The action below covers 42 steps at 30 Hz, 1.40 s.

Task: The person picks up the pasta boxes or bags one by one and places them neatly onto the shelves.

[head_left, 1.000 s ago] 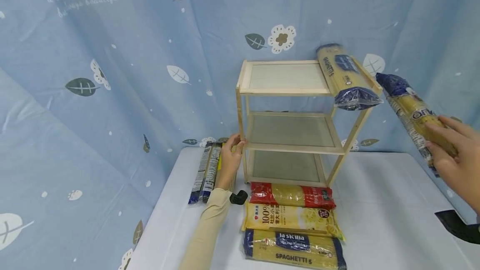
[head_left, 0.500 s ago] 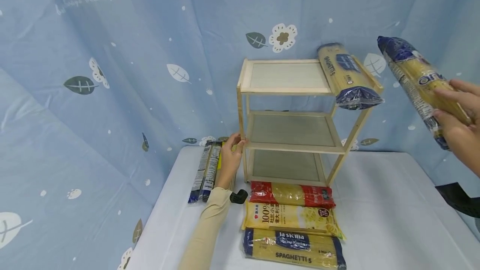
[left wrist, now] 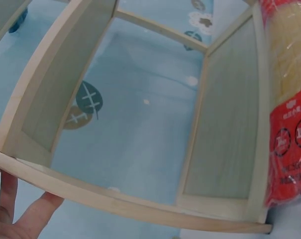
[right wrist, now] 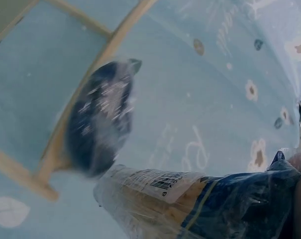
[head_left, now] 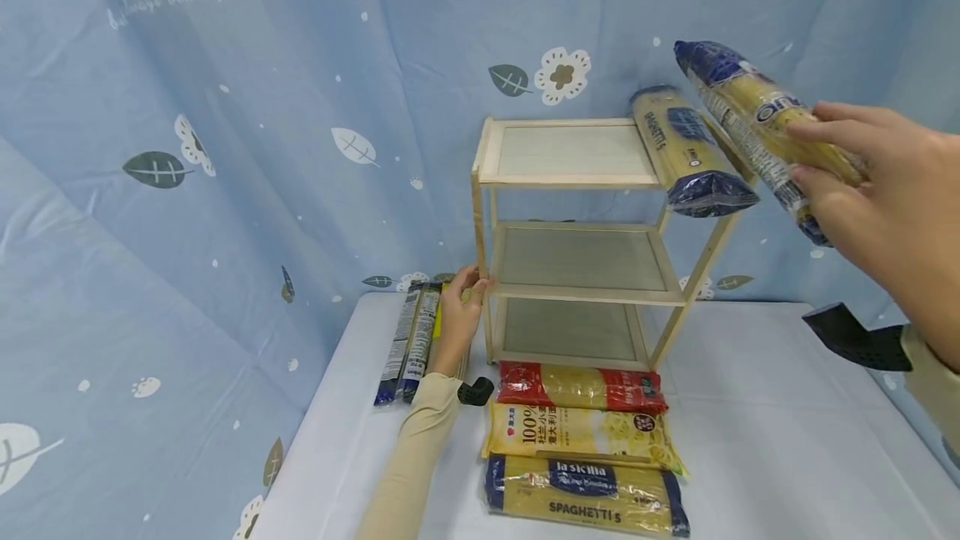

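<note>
Gripping a spaghetti pack (head_left: pixel 757 119), right hand (head_left: pixel 873 190) nears the rack (head_left: pixel 573 182).

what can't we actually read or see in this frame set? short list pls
- Right hand, head view: wrist and sleeve are cut by the right edge; its fingers cover the middle of the held spaghetti packet.
- Right wrist view: the packet on the rack is a dark blur, label unreadable.
- Left hand, left wrist view: only fingertips show at the bottom edge, against the wooden rack.
- Dark noodle packets, head view: print too small.
</note>
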### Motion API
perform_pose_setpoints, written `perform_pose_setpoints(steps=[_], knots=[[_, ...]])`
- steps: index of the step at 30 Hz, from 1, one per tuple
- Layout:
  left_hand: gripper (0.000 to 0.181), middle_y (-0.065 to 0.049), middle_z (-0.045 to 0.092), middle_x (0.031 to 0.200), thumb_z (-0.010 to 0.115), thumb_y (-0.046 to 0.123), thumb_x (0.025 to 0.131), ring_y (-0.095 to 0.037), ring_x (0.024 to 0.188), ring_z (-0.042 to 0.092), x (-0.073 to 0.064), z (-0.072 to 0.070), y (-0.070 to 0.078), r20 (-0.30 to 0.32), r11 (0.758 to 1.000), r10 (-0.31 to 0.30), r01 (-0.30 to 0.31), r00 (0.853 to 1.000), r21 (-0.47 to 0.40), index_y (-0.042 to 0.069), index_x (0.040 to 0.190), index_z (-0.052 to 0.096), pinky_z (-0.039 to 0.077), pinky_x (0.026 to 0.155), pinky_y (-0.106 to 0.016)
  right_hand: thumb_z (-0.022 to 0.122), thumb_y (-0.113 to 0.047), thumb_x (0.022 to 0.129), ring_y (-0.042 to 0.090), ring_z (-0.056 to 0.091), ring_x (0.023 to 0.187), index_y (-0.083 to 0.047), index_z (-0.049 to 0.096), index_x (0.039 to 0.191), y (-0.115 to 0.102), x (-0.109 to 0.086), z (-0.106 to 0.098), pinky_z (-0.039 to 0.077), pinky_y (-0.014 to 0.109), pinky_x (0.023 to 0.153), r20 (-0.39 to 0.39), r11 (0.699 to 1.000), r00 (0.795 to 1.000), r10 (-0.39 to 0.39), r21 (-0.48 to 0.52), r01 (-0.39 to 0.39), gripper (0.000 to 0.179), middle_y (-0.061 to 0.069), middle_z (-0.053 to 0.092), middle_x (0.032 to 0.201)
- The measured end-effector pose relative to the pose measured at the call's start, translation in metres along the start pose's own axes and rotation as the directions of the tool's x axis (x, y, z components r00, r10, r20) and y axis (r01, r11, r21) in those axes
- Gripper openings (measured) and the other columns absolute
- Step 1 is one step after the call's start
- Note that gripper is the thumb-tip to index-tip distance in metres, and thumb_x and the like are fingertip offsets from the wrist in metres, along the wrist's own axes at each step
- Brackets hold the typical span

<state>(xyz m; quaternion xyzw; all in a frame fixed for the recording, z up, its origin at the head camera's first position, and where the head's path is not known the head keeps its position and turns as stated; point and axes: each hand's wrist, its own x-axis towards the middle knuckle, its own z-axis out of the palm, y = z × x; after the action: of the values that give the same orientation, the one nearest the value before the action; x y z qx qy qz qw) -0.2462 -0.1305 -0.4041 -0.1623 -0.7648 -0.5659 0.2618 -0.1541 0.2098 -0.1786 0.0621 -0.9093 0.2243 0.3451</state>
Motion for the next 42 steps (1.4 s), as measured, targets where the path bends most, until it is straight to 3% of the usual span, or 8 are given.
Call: perform_pose_setpoints(steps=[5,7,12,18,24,27,31,42], knots=[[0.023,-0.019,0.067,0.101,0.054,0.006,0.096,-0.034,0.097,0.058,0.000,-0.001,-0.001,0.003,1.000,-0.016,0.016,1.000,0.005,-0.002,0.116,0.061,0.044,0.084,-0.050,0.051,-0.001,0.093,0.051,0.055,0.103,0.004,0.057,0.127,-0.017,0.013,0.006,0.052,0.040,0.061,0.013,0.996,0.996,-0.093,-0.007,0.094,0.035,0.021,0.045,0.140],[0.023,-0.020,0.066,0.101,0.054,0.006,0.096,-0.033,0.097,0.058,-0.001,-0.001,-0.002,0.001,1.000,-0.025,0.025,1.000,0.007,-0.003,0.116,0.061,0.044,0.084,-0.050,0.050,-0.001,0.093,0.049,0.056,0.101,0.004,0.058,0.126,-0.024,0.019,0.009,0.041,0.027,0.046,0.037,0.994,0.993,-0.112,-0.004,0.112,0.035,0.021,0.047,0.138],[0.023,-0.021,0.066,0.100,0.054,0.002,0.095,-0.034,0.096,0.059,-0.003,-0.001,-0.002,-0.004,1.000,-0.014,0.014,1.000,0.004,-0.005,0.116,0.060,0.045,0.084,-0.051,0.048,0.000,0.090,0.046,0.056,0.103,0.003,0.060,0.125,-0.039,0.030,0.019,0.028,0.024,0.040,0.097,0.993,0.989,-0.111,0.055,0.106,0.037,0.022,0.050,0.135],[0.022,-0.022,0.066,0.098,0.054,-0.002,0.094,-0.035,0.094,0.059,0.000,0.001,-0.003,-0.014,1.000,0.021,-0.021,1.000,0.014,-0.006,0.115,0.060,0.044,0.084,-0.053,0.044,0.003,0.083,0.021,0.027,0.042,-0.004,0.063,0.123,-0.056,0.047,0.039,0.018,0.029,0.039,0.129,0.990,0.982,-0.140,0.017,0.139,0.045,0.021,0.057,0.127],[0.024,-0.022,0.066,0.099,0.054,0.002,0.095,-0.035,0.095,0.058,0.001,0.001,-0.001,-0.005,1.000,0.011,-0.012,1.000,-0.006,-0.006,0.117,0.060,0.043,0.086,-0.053,0.036,0.009,0.068,0.016,0.014,0.046,-0.004,0.067,0.119,-0.067,0.062,0.066,0.014,0.031,0.041,0.165,0.989,0.975,-0.146,-0.005,0.149,0.061,0.024,0.066,0.096],[0.025,-0.021,0.067,0.099,0.054,0.004,0.096,-0.035,0.096,0.058,-0.001,0.001,0.000,0.001,1.000,-0.003,0.003,1.000,-0.008,-0.005,0.118,0.060,0.043,0.087,-0.052,0.037,0.008,0.065,0.015,0.011,0.050,0.000,0.066,0.074,-0.072,0.064,0.083,0.013,0.030,0.043,0.175,0.981,0.969,-0.173,-0.057,0.186,0.032,0.010,0.039,0.055],[0.023,-0.022,0.066,0.098,0.054,0.003,0.095,-0.036,0.094,0.058,-0.002,0.002,0.000,0.002,1.000,0.004,-0.004,1.000,-0.018,-0.005,0.116,0.061,0.043,0.085,-0.053,0.037,0.006,0.061,0.014,0.009,0.055,-0.017,0.019,0.062,-0.076,0.061,0.099,0.011,0.030,0.048,0.201,0.965,0.962,-0.185,-0.150,0.217,0.029,-0.002,0.011,0.063],[0.022,-0.021,0.067,0.097,0.054,0.001,0.095,-0.033,0.092,0.059,0.002,0.001,-0.001,-0.021,0.999,0.023,-0.023,1.000,0.027,-0.005,0.115,0.061,0.045,0.078,-0.046,0.037,0.003,0.062,0.018,0.016,0.055,-0.011,0.030,0.059,-0.083,0.062,0.105,0.013,0.032,0.047,0.186,0.966,0.981,-0.063,-0.234,0.106,0.016,0.003,0.021,0.062]])
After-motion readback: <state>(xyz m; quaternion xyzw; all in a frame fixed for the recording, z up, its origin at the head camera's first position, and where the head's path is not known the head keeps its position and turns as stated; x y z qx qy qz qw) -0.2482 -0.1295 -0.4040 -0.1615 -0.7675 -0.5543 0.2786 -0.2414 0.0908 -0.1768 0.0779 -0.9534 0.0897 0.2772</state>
